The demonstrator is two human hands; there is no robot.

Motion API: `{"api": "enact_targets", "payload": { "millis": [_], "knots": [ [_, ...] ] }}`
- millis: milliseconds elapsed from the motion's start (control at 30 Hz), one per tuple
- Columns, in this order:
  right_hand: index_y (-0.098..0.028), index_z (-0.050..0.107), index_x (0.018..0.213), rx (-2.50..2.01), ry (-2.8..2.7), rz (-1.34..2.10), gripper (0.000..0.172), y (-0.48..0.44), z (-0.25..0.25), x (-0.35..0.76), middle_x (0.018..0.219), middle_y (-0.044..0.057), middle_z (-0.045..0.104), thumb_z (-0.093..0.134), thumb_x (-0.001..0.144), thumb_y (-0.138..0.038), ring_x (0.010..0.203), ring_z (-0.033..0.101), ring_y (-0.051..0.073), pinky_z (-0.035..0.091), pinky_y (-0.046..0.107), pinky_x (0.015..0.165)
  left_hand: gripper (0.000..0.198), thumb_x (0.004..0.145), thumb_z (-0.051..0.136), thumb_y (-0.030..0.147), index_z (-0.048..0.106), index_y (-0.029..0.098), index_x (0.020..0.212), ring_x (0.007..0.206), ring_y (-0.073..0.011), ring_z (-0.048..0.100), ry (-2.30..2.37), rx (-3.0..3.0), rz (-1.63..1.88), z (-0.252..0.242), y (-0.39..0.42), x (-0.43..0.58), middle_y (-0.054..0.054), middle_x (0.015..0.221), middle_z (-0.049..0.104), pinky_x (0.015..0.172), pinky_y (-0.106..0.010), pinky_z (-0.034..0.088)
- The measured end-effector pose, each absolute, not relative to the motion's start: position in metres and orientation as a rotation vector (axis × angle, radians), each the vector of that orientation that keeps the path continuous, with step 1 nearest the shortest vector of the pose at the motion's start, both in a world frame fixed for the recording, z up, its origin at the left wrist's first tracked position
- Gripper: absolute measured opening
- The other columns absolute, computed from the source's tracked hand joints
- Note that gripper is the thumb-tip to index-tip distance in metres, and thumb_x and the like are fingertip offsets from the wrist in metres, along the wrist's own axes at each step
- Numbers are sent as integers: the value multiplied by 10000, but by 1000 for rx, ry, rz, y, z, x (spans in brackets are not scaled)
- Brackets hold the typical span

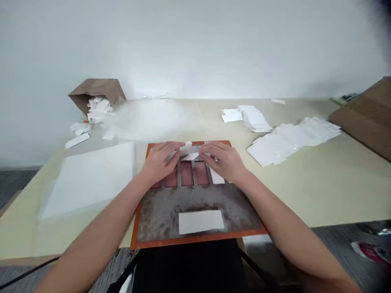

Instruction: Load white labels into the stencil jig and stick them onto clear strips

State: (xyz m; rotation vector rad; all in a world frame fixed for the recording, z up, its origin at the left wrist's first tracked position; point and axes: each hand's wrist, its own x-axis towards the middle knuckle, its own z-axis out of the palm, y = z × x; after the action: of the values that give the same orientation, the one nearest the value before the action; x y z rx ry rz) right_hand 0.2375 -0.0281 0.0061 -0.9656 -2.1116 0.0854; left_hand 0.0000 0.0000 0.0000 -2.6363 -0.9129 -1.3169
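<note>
Both hands are over the far half of a grey board with an orange rim (201, 199). My left hand (163, 160) is closed, pinching a small folded piece of white paper (185, 149) between thumb and fingers. My right hand (224, 160) is closed too, its fingertips at the paper's right end. Below the hands, the board has a row of reddish rectangular recesses (187, 174). A white card (216, 176) lies in the recess at the right, partly under my right hand. Another white card (200, 222) lies flat near the board's front edge.
A white sheet (94, 175) lies left of the board. Behind it are a brown paper bag (102, 89) with crumpled white pieces and a translucent plastic sheet (149, 118). To the right are stacked white cards (255, 119), spread white packets (293, 138) and a cardboard box (366, 116).
</note>
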Motion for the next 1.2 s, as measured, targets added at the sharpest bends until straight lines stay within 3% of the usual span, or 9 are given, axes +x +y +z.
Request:
{"api": "enact_targets", "payload": {
  "millis": [133,300,400,633,1200],
  "knots": [
    [-221,665,936,-964,-2074,198,130,-29,12,242,982,43,756,542,960,-255,780,688,151,494,258,612,221,961,527,160,662,215,1128,915,-142,730,-1023,-2595,-1353,0,2,-1,-19,1012,767,841,-259,564],
    [-214,681,886,-1169,-1793,558,159,-32,24,251,860,16,725,652,878,-371,483,482,76,401,261,499,212,947,542,170,676,213,1106,874,-137,724,-1116,-2551,-1419,3,0,-2,-18,995,767,810,-252,564],
    [-200,700,909,-1219,-1679,841,226,-31,29,258,874,24,703,708,821,-408,493,427,63,342,249,470,232,950,527,179,675,219,1125,858,-136,717,-1142,-2627,-1367,3,1,-3,-11,970,761,822,-263,562],
    [-180,734,897,-1337,-1651,1198,269,-26,31,264,759,5,655,743,766,-415,560,436,74,314,246,513,212,950,526,180,684,210,1087,830,-132,713,-1178,-2565,-1397,3,1,-3,-16,1000,769,801,-259,557],
    [-200,747,852,-1400,-1625,1359,253,-25,24,258,810,21,685,750,723,-418,592,469,93,314,261,521,231,952,505,234,679,221,1101,824,-145,724,-1289,-2561,-1376,0,2,-5,-24,1037,765,824,-288,561]
  ]
}}
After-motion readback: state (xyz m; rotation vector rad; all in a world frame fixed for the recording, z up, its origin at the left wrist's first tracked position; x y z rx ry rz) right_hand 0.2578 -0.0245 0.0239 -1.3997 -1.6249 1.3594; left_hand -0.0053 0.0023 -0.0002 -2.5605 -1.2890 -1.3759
